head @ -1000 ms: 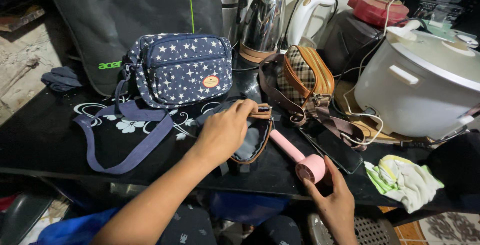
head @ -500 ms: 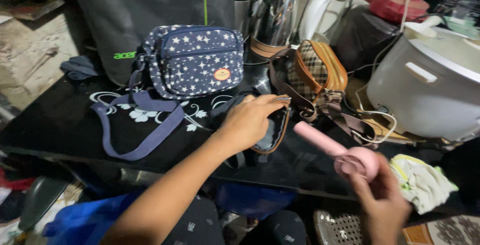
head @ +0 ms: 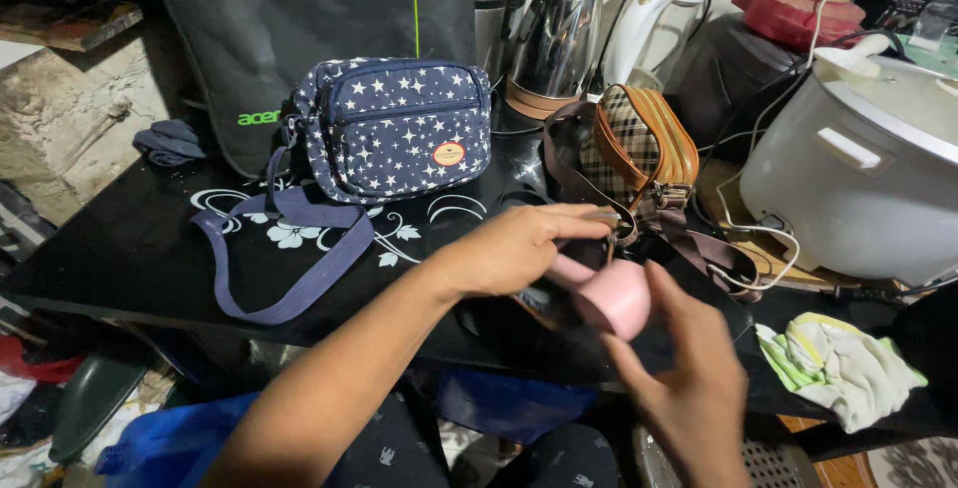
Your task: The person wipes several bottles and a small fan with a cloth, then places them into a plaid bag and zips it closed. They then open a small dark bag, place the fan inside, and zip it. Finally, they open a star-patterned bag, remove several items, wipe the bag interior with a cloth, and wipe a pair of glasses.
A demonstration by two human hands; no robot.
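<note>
My left hand (head: 519,246) pinches the brown-trimmed edge of a small dark pouch (head: 499,318) lying on the black table (head: 120,248); the hand hides most of the pouch. My right hand (head: 689,388) holds a pink handheld fan (head: 611,295) by its round head, and the fan's handle points into the pouch under my left fingers. The right hand is blurred by motion. A navy shoulder bag with white stars (head: 394,129) stands behind, its strap looped on the table. A checked bag with tan trim (head: 629,154) leans just right of my left hand.
A black laptop bag (head: 299,29) stands at the back left. Behind the bags are a steel kettle (head: 554,39) and a white kettle (head: 659,19). A white rice cooker (head: 858,159) fills the right side, with a green and white cloth (head: 838,363) in front of it.
My right hand lifted the pink fan off the table and carried it left to the pouch. My left hand kept hold of the pouch's edge. The camera shifted slightly.
</note>
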